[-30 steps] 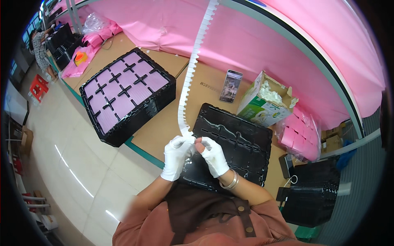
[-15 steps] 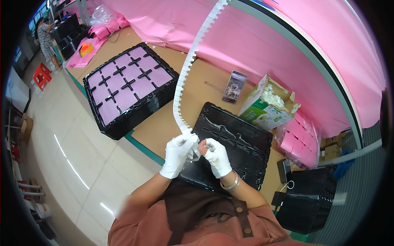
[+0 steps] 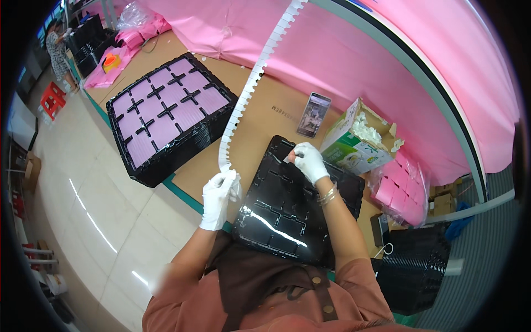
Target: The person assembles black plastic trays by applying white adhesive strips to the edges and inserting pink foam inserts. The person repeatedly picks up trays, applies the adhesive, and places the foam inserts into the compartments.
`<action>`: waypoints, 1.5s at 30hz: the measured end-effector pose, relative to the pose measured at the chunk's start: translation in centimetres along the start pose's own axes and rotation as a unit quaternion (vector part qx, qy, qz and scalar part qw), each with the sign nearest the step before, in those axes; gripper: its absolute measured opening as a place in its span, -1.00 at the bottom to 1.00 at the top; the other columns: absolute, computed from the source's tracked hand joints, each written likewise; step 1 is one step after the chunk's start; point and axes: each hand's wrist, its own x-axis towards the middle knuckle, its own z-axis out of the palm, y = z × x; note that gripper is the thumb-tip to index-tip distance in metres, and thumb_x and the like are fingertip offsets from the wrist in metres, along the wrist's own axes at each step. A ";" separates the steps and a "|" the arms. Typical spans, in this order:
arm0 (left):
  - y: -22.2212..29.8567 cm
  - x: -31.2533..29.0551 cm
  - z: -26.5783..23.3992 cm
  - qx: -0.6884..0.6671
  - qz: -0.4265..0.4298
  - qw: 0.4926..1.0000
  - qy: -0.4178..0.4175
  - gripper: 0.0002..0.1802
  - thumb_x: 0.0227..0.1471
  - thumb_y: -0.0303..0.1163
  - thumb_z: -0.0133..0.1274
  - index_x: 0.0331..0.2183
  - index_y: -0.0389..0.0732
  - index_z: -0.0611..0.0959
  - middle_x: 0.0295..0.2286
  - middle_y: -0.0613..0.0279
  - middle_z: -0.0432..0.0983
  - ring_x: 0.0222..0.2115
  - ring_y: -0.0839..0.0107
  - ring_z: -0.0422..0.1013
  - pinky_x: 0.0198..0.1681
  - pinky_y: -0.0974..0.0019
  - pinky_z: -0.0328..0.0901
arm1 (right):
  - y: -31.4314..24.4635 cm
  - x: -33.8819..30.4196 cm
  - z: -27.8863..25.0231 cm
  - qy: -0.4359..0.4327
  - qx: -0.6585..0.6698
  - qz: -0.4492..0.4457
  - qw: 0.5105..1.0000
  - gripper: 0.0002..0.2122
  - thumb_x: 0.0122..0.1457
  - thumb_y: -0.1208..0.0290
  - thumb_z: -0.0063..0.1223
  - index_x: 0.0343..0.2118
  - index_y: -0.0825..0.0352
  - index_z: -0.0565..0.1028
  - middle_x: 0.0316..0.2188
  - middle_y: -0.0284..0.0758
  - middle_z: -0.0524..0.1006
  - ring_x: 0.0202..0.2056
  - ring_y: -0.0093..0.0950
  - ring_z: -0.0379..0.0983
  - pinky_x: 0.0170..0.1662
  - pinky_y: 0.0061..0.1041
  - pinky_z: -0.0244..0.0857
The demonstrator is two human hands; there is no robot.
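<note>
A long white label strip with notched edges hangs from above and curves down to my left hand. That gloved hand pinches its lower end, just left of the tray. Before me lies a glossy black plastic tray with moulded ridges. My right hand, also in a white glove with bare fingertips, is over the tray's far part. Its thumb and finger are closed on a small pale piece at the tray's far edge; whether the piece touches the tray I cannot tell.
A stack of black trays with lilac inserts stands to the left. Beyond my right hand are a phone, a green-and-white carton and bagged pink pieces. More black trays stand at right; a person works far left.
My hands, together before, have moved apart. The right went away and to the right over the tray with a small pale piece; the left shifted left, keeping the strip's end.
</note>
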 end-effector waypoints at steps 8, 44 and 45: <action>-1.2 -0.2 -2.6 0.000 -0.003 1.000 0.023 -0.78 0.15 -0.32 0.11 -0.27 -0.29 0.66 -0.44 0.28 0.59 -0.61 0.70 0.34 -0.58 0.57 0.24 | -1.7 2.1 3.7 0.023 -0.105 0.108 0.988 -0.87 -0.19 0.49 0.36 -0.60 0.28 0.57 -0.33 -0.24 0.52 -0.25 -0.23 0.47 -0.17 -0.35 0.37; -0.1 -0.6 -2.1 -0.057 -0.007 0.998 0.028 -0.82 0.16 -0.31 0.08 -0.28 -0.22 0.60 -0.39 0.15 0.61 -0.65 0.70 0.30 -0.60 0.59 0.21 | -9.2 -12.3 4.2 -0.041 0.162 -0.014 0.986 -0.89 -0.11 0.52 0.35 -0.50 0.34 0.60 -0.36 -0.38 0.51 -0.29 -0.49 0.40 -0.15 -0.51 0.28; -0.3 -0.6 -2.4 -0.057 -0.007 0.998 0.029 -0.82 0.16 -0.30 0.08 -0.29 -0.22 0.61 -0.39 0.16 0.60 -0.65 0.70 0.31 -0.60 0.58 0.21 | -9.3 -13.1 4.6 -0.070 0.133 0.002 0.989 -0.88 -0.12 0.51 0.36 -0.49 0.32 0.61 -0.35 -0.38 0.52 -0.27 -0.46 0.40 -0.13 -0.49 0.28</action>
